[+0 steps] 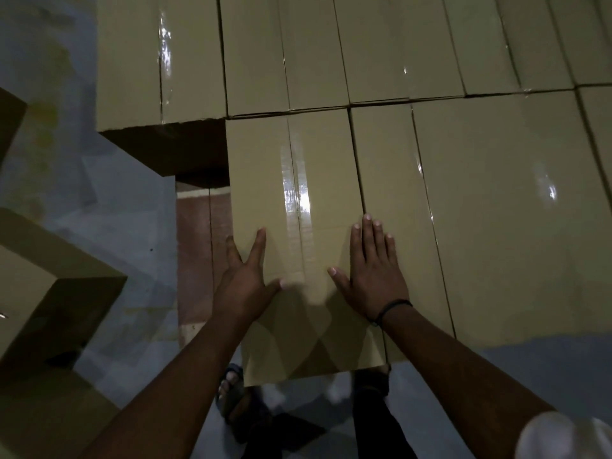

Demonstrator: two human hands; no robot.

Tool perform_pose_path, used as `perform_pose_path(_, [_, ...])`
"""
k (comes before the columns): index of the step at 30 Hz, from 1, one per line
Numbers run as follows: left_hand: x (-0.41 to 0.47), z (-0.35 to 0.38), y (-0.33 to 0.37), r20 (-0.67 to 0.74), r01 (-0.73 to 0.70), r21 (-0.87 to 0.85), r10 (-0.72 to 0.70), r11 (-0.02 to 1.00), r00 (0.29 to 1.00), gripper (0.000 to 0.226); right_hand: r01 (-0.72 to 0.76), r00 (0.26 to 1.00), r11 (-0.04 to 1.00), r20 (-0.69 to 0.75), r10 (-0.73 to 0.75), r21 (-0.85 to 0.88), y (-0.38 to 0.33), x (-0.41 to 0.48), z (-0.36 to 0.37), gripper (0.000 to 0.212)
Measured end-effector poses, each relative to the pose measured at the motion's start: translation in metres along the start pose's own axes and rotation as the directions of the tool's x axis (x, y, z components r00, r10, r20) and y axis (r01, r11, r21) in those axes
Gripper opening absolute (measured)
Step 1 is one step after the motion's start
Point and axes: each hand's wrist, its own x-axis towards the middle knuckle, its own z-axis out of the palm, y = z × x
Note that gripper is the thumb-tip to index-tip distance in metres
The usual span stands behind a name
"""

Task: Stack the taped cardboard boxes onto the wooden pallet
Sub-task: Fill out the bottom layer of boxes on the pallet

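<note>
The left hand [246,279] and right hand [372,273] press flat, fingers straight, on the near end of the taped box [298,193], which touches the neighbouring box [390,193] on its right but juts nearer, so placing looks nearly done and calls for a level forward push.

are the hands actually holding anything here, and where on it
Nothing is gripped. Both hands lie flat on the top face of the front cardboard box: left hand at its left edge, right hand near its right edge.
</note>
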Motion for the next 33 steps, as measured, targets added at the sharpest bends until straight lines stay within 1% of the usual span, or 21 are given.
perform_pose_path(4, [-0.018,0.003,0.012,0.027,0.071,0.031,-0.072,0.997,0.997,0.095,0.085,0.996,0.996,0.024,-0.084,-0.029,0.01,-0.03,0.006,0.096])
perform_pose_path(8, [-0.039,0.014,0.011,0.027,0.067,0.045,-0.068,0.997,0.997,0.093,0.122,0.992,0.991,0.03,-0.121,-0.056,0.018,-0.067,0.015,0.093])
perform_pose_path(10, [-0.049,0.021,0.006,0.055,0.077,0.06,-0.08,0.995,0.995,0.098,0.114,0.992,0.992,0.05,-0.112,-0.051,0.018,-0.085,0.022,0.092])
perform_pose_path(13, [-0.067,0.029,-0.004,0.121,0.055,0.12,-0.07,0.991,0.99,0.113,0.095,0.994,0.995,0.046,-0.094,-0.022,0.014,-0.108,0.029,0.092])
perform_pose_path(17, [-0.097,0.036,-0.012,0.235,0.003,0.232,-0.059,0.973,0.97,0.133,0.091,0.993,0.996,0.076,-0.092,0.01,0.011,-0.135,0.037,0.101])
perform_pose_path(20, [-0.113,0.041,-0.016,0.266,-0.01,0.24,-0.056,0.971,0.962,0.148,0.149,0.984,0.989,0.1,-0.148,0.001,0.017,-0.149,0.038,0.108])
perform_pose_path(22, [-0.118,0.043,-0.018,0.258,-0.001,0.22,-0.057,0.976,0.964,0.156,0.191,0.978,0.981,0.091,-0.187,-0.037,0.024,-0.152,0.036,0.106])
perform_pose_path(24, [-0.12,0.045,-0.018,0.245,-0.004,0.189,-0.043,0.982,0.969,0.157,0.218,0.974,0.974,0.08,-0.214,-0.052,0.03,-0.149,0.037,0.104])
perform_pose_path(26, [-0.122,0.045,-0.019,0.234,0.006,0.177,-0.048,0.984,0.971,0.157,0.227,0.97,0.973,0.094,-0.223,-0.041,0.031,-0.147,0.038,0.107])
perform_pose_path(30, [-0.12,0.046,-0.022,0.219,-0.034,0.186,-0.008,0.982,0.976,0.158,0.239,0.969,0.971,0.068,-0.237,-0.02,0.033,-0.144,0.041,0.112])
perform_pose_path(33, [-0.121,0.046,-0.023,0.214,-0.034,0.197,-0.009,0.98,0.977,0.155,0.241,0.969,0.97,0.051,-0.24,-0.016,0.034,-0.143,0.044,0.112])
